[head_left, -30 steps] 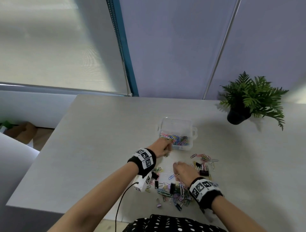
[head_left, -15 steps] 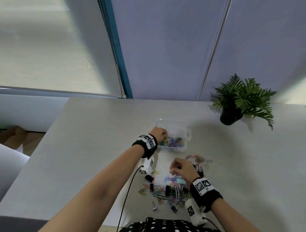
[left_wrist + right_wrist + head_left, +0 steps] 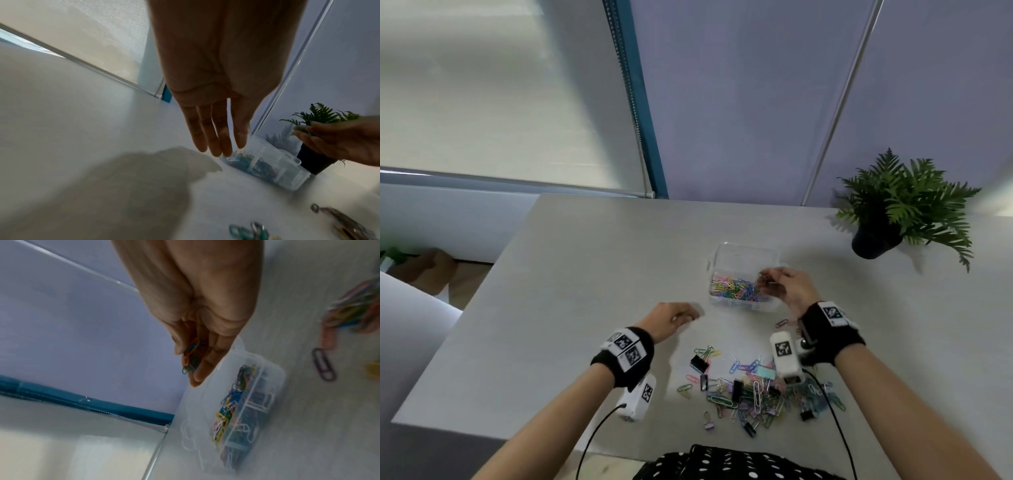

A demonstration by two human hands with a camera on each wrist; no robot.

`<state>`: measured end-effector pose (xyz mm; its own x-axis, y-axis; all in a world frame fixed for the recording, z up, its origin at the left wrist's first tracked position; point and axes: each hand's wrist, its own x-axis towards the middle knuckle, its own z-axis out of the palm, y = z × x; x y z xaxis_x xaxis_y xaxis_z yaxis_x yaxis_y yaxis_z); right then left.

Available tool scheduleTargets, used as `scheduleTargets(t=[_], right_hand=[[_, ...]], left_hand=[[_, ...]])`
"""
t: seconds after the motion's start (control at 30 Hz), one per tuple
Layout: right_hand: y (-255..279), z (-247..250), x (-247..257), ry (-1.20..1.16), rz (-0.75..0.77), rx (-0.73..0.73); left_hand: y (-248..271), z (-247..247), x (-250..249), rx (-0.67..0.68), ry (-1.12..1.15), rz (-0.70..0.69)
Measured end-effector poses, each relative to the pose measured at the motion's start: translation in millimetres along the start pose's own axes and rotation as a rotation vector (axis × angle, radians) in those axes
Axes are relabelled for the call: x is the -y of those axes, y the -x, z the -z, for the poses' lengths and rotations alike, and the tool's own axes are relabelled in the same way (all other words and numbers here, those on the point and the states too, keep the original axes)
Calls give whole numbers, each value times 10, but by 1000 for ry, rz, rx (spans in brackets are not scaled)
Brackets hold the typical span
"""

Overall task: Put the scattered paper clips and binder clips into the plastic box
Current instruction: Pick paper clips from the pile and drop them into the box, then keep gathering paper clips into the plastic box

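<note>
— Plenty of paper clips (image 3: pixel 736 286) already lie in the plastic box (image 3: pixel 743 253) mid-table (image 3: pixel 585 260).
— Her right hand (image 3: pixel 789 287) pinches a few above it; the left hand (image 3: pixel 671 317) hangs loose, empty.
— The big pile (image 3: pixel 760 390), binder clips (image 3: pixel 699 363) included, waits near her.

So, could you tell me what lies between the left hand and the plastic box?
Only bare table; the head view shows the left hand apart from the plastic box.

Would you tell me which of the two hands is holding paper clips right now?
The right hand, over the box, pinches several paper clips. The left hand is flat-fingered and holds nothing.
</note>
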<state>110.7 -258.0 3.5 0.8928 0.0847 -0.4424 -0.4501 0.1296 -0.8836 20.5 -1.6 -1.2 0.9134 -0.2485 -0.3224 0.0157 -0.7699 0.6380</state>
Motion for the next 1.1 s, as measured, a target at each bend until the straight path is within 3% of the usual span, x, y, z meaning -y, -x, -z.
scheduleTargets(t=[0.1, 0.2, 0.23, 0.33, 0.4, 0.53, 0.73, 0.93, 1.0, 1.1], right_hand=[[-148, -66, 11, 258, -22, 16], [-127, -122, -23, 937, 107, 56], [-67, -165, -46, 1036, 171, 71], [163, -314, -174, 1082, 358, 148], [301, -372, -302, 1122, 433, 274], [495, -413, -577, 1370, 381, 509], [640, -360, -847, 1564, 320, 574], [686, -441, -975, 1502, 334, 534], [678, -471, -1006, 1475, 389, 523], [650, -512, -1034, 1444, 454, 531]], left_hand=[[224, -127, 126, 28, -49, 5], [399, -280, 184, 54, -125, -25], [440, -336, 169, 61, -147, -38], [478, -509, 77, 65, -323, -112], [436, -594, 21, 61, -445, -169], [337, -662, -38, 63, -549, -186], [328, -495, 68, -15, -382, -89], [363, -402, 228, -176, -293, -12], [407, -473, 190, -159, -288, -50], [469, -670, 139, -31, -335, -101]])
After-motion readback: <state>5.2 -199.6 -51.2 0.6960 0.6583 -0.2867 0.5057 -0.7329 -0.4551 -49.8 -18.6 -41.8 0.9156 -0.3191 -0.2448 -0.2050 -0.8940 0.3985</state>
